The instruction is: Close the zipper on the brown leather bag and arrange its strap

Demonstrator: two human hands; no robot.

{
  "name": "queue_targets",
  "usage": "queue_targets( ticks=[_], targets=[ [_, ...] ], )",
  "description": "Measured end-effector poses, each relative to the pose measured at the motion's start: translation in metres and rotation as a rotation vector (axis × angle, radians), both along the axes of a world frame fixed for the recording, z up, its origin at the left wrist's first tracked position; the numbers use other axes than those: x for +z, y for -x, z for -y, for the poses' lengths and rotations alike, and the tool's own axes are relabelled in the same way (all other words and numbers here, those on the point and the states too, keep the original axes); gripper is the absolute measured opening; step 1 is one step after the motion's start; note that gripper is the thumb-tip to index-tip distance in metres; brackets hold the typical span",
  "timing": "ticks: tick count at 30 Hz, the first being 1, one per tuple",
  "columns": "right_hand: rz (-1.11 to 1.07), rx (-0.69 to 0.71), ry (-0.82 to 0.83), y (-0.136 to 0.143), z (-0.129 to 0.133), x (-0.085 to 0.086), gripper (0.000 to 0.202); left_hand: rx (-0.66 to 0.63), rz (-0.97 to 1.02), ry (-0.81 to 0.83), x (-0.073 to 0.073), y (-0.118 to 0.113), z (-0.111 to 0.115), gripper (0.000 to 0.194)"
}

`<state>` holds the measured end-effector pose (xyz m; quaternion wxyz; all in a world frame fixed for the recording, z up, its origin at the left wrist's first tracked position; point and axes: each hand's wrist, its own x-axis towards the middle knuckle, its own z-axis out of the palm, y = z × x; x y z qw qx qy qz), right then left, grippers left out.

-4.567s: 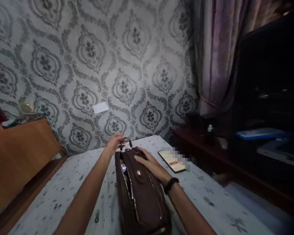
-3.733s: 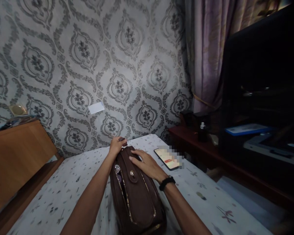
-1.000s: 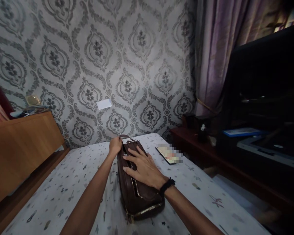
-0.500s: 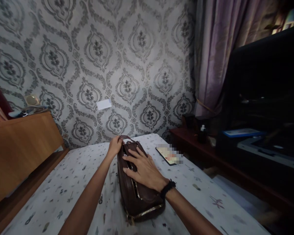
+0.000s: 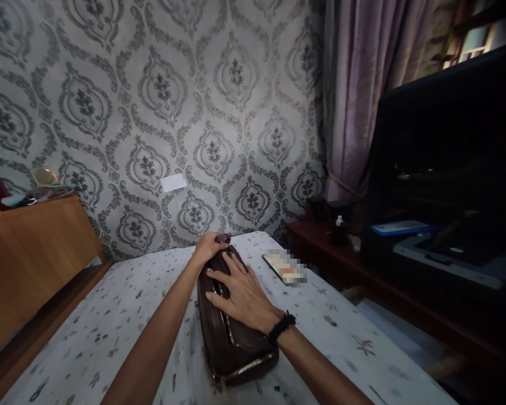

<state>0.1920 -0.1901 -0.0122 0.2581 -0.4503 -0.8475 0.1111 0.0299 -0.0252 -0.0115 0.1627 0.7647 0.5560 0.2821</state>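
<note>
Brown leather, zipped with a gold-toned zipper: the handbag (image 5: 231,332) lies on its side on our patterned bedsheet (image 5: 109,332), and we cannot see what is inside it. Our right hand (image 5: 240,292) rests flat on the bag's upper side, fingers (image 5: 219,277) spread open and pressing down across the zipper line, gripping nothing. Our left hand (image 5: 208,247) is curled closed around the bag's far end, where the handle sits. Beyond the bag and to its right, a phone (image 5: 283,268) lies face up on the sheet, near but not touching. Left of the bag the sheet runs broad and bare to a wooden headboard (image 5: 34,264); right of the bag the bed edge comes soon, with a dark low shelf (image 5: 362,275) past it. Behind the bag stands the wallpapered wall (image 5: 160,112).
</note>
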Motion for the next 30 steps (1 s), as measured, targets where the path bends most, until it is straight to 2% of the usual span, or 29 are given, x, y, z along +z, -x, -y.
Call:
queue_targets(
  ticks=[4, 12, 17, 24, 27, 30],
  targets=[
    [-0.017, -0.056, -0.021, 0.002, 0.001, -0.008, 0.052, 0.004, 0.052, -0.003, -0.006, -0.001, -0.002, 0.035],
    [0.006, -0.027, -0.033, 0.001, 0.000, -0.007, 0.054, -0.038, 0.182, -0.042, -0.009, 0.000, 0.003, 0.033],
    [-0.005, -0.027, -0.048, 0.002, -0.001, -0.009, 0.053, -0.112, 0.281, -0.071, -0.007, 0.002, 0.012, 0.027],
    [-0.028, -0.012, -0.040, 0.003, -0.004, -0.008, 0.053, -0.215, 0.401, -0.078, -0.004, -0.003, 0.023, 0.031],
    [-0.021, -0.011, -0.030, 0.001, -0.003, -0.006, 0.053, -0.221, 0.413, -0.067, -0.003, -0.004, 0.021, 0.030],
    [-0.009, -0.017, -0.004, -0.001, -0.001, -0.003, 0.054, -0.196, 0.405, -0.068, 0.000, 0.007, 0.019, 0.025]
  ],
)
